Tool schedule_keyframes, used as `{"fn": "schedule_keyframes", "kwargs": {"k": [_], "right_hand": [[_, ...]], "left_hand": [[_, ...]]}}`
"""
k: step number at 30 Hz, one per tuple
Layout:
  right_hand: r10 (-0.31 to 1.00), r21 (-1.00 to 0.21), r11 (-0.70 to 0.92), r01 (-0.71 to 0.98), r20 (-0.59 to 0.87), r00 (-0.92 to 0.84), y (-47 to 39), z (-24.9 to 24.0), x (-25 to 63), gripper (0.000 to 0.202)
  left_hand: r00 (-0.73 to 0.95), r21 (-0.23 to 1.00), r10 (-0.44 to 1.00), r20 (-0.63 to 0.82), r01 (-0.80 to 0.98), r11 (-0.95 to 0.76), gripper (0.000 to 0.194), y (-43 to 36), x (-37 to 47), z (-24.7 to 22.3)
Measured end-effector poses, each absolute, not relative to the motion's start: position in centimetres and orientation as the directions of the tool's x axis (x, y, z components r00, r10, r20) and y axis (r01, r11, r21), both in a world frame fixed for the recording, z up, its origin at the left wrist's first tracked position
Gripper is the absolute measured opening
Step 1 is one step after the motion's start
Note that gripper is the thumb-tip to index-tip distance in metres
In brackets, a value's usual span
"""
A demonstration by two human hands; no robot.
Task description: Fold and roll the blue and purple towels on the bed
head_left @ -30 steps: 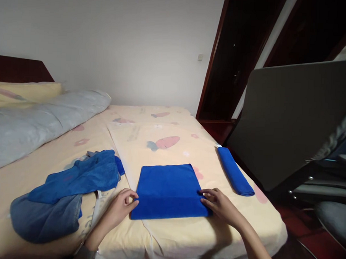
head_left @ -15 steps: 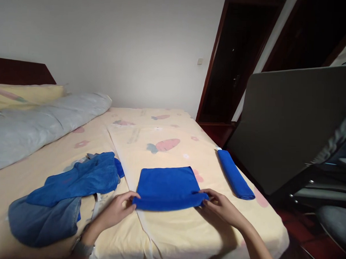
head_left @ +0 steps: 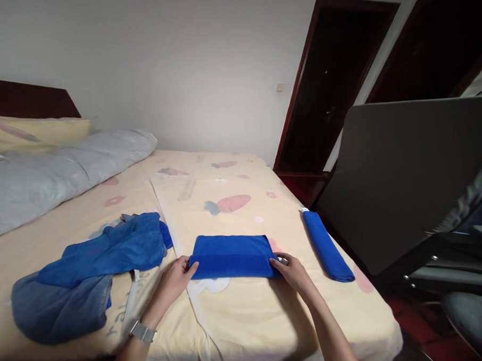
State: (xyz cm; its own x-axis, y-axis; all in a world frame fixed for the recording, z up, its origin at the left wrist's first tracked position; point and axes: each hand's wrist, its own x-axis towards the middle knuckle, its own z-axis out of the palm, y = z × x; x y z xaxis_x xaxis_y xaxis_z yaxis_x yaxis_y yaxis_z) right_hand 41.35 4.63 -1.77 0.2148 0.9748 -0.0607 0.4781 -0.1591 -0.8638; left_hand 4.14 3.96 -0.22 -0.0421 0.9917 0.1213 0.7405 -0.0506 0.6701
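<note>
A blue towel (head_left: 233,257) lies on the bed in front of me, with its near part folded over toward the far edge. My left hand (head_left: 178,275) pinches its near left end between thumb and fingers. At the opposite end, my right hand (head_left: 290,270) grips the near right corner the same way. To the right, a second blue towel (head_left: 328,247) rests folded into a narrow strip with a small white tag at its far end. Left of my left hand is a loose pile of blue cloths (head_left: 114,249) and a grey-blue denim piece (head_left: 63,308).
The bed (head_left: 235,318) has a yellow carrot-print sheet. A grey rolled quilt (head_left: 66,167) and a yellow pillow (head_left: 43,134) lie at the left. Past the bed's right edge stand a dark grey panel (head_left: 401,177) and a chair (head_left: 469,315). A dark door (head_left: 333,88) is behind.
Both hands have moved away from me, carrying the towel's near edge further over, so the towel is now a shorter strip. The other cloths stay put.
</note>
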Motion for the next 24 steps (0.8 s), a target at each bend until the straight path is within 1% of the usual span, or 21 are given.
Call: {"fn": "schedule_keyframes", "kwargs": {"k": [2, 4, 6, 9, 14, 19, 24], "right_hand": [[0.976, -0.880, -0.135, 0.455, -0.038, 0.216, 4.6, -1.9, 41.2, 0.045], [0.977, -0.872, -0.101, 0.480, 0.005, 0.215, 4.4, -1.9, 41.0, 0.046], [0.981, -0.851, -0.065, 0.521, 0.040, 0.188, 4.1, -1.7, 40.9, 0.045], [0.988, -0.842, -0.013, 0.539, 0.071, 0.135, 3.6, -1.2, 40.8, 0.040], [0.990, -0.897, 0.020, 0.442, 0.080, 0.117, 2.8, -0.3, 41.2, 0.042], [0.996, -0.933, 0.035, 0.358, 0.064, 0.068, 1.9, -0.1, 41.8, 0.043], [0.994, -0.919, 0.013, 0.395, 0.056, 0.097, 1.9, -0.9, 42.3, 0.044]], "left_hand": [[-0.051, 0.645, 0.986, 0.162, 0.761, -0.066, 0.026, 4.0, 4.5, -0.7], [-0.053, 0.635, 0.979, 0.196, 0.768, -0.086, 0.021, 4.0, 4.8, -1.1], [-0.071, 0.675, 0.977, 0.199, 0.733, -0.085, 0.019, 4.1, 5.0, -1.6], [-0.114, 0.767, 0.978, 0.175, 0.638, -0.063, 0.024, 4.3, 5.0, -2.1], [-0.113, 0.842, 0.979, 0.172, 0.532, -0.087, 0.028, 4.6, 4.8, -1.6], [-0.065, 0.903, 0.990, 0.128, 0.421, -0.089, 0.032, 4.2, 5.0, -0.3], [-0.055, 0.951, 0.999, 0.000, 0.309, 0.017, 0.044, 4.5, 5.3, -0.6]]}}
